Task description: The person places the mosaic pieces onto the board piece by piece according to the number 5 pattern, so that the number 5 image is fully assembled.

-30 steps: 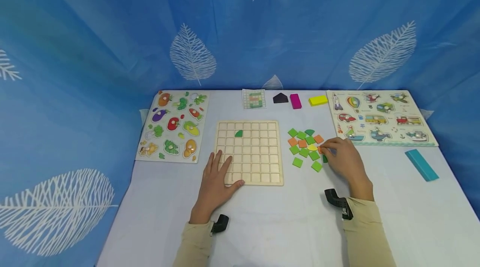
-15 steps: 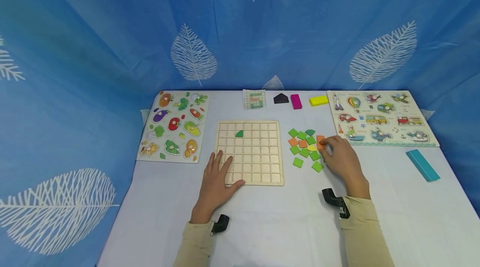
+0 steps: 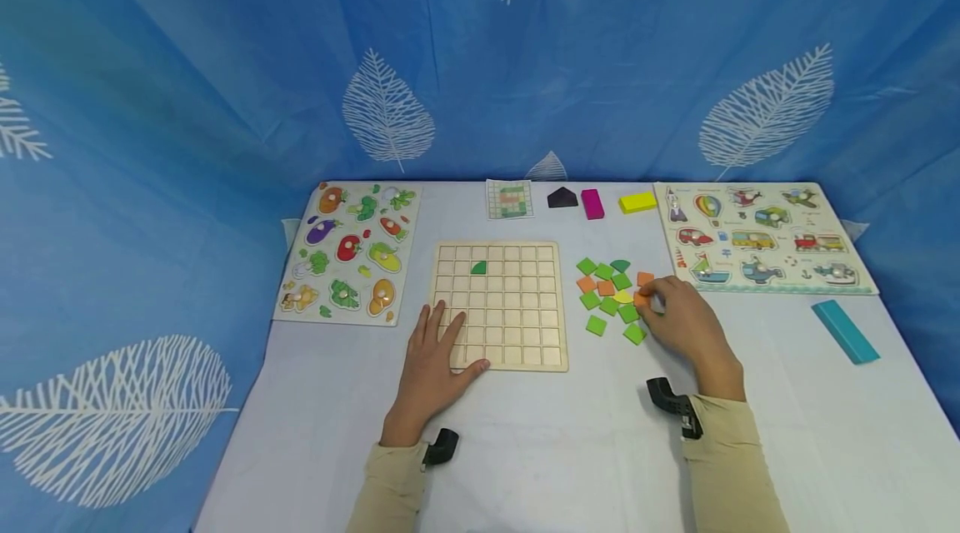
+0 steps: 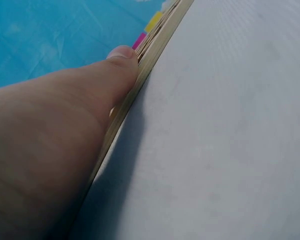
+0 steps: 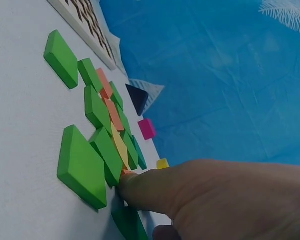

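My left hand (image 3: 432,375) rests with spread fingers on the lower left corner of a wooden grid board (image 3: 522,308). In the left wrist view the thumb (image 4: 122,70) lies on the board's edge (image 4: 155,50). One dark green quarter-circle tile (image 3: 478,268) sits in a cell near the board's top. My right hand (image 3: 686,325) pinches an orange square tile (image 3: 640,299) at the right side of the loose tiles. Around it lie several green square tiles (image 3: 634,334), other orange ones (image 3: 645,278) and a yellow piece (image 3: 622,297). A dark green piece (image 5: 130,222) lies under the hand.
A vegetable puzzle (image 3: 345,254) lies left, a vehicle puzzle (image 3: 765,237) right. Along the back are a pattern card (image 3: 509,199), a black block (image 3: 562,197), a magenta block (image 3: 592,204) and a yellow block (image 3: 637,201). A teal block (image 3: 845,331) lies far right.
My right hand has shifted slightly among the tiles; the upper orange tile beside its fingers has moved a little right. The left hand has stayed on the board.
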A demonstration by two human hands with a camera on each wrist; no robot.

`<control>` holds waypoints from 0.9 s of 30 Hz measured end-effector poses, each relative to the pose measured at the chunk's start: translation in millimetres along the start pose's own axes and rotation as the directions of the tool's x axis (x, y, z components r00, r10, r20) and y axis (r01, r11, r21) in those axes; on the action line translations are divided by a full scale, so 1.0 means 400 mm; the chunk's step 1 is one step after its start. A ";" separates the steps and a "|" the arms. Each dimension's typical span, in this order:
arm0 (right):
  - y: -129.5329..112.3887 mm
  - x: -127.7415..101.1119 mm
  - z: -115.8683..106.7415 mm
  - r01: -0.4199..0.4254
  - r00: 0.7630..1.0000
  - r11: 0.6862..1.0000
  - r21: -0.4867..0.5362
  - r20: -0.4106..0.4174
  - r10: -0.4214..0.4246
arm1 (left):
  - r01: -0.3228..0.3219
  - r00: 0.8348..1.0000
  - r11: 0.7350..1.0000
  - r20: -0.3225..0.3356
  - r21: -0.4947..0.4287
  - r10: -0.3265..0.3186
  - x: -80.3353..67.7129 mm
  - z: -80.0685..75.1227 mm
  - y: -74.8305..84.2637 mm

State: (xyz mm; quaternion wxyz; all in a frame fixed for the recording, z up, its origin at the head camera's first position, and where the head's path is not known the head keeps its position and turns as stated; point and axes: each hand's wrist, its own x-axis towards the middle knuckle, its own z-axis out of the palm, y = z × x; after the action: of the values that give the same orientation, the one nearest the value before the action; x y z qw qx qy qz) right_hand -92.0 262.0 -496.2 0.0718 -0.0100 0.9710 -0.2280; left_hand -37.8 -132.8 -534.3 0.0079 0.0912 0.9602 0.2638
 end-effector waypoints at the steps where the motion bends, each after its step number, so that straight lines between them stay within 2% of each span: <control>1: 0.001 0.001 0.000 0.004 1.000 1.000 0.003 0.004 -0.004 | 0.000 1.000 1.000 0.000 -0.001 0.000 0.000 0.000 0.000; 8: 0.006 0.009 0.000 0.026 1.000 1.000 0.001 0.012 -0.026 | -0.003 1.000 1.000 -0.004 -0.005 0.003 0.003 -0.001 0.000; 12: -0.002 0.012 -0.002 0.026 1.000 0.999 -0.023 -0.010 -0.026 | -0.002 1.000 1.000 0.006 0.000 0.002 0.005 -0.001 0.000; 15: -0.028 0.022 0.000 0.044 0.999 0.999 -0.023 -0.028 -0.045 | 0.005 1.000 1.000 0.018 0.004 -0.005 0.006 -0.004 0.001; 19: -0.105 0.050 0.023 0.118 0.993 0.993 0.002 -0.023 -0.118 | 0.005 1.000 1.000 0.025 0.014 -0.005 0.005 -0.008 0.003; 23: -0.210 0.089 0.066 0.258 0.966 0.966 -0.004 -0.005 -0.258 | -0.003 1.000 1.000 0.030 0.026 0.003 0.004 -0.006 0.001; 27: -0.312 0.131 0.121 0.423 0.906 0.904 -0.058 0.016 -0.422 | -0.018 0.999 0.999 0.029 0.037 0.017 0.003 -0.002 0.001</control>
State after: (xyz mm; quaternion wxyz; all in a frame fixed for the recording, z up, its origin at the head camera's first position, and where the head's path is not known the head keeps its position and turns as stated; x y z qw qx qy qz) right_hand -138.7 125.9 -490.7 0.0219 -0.2224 0.9521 -0.2087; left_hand -38.9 -132.5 -533.3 0.0175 0.1037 0.9640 0.2444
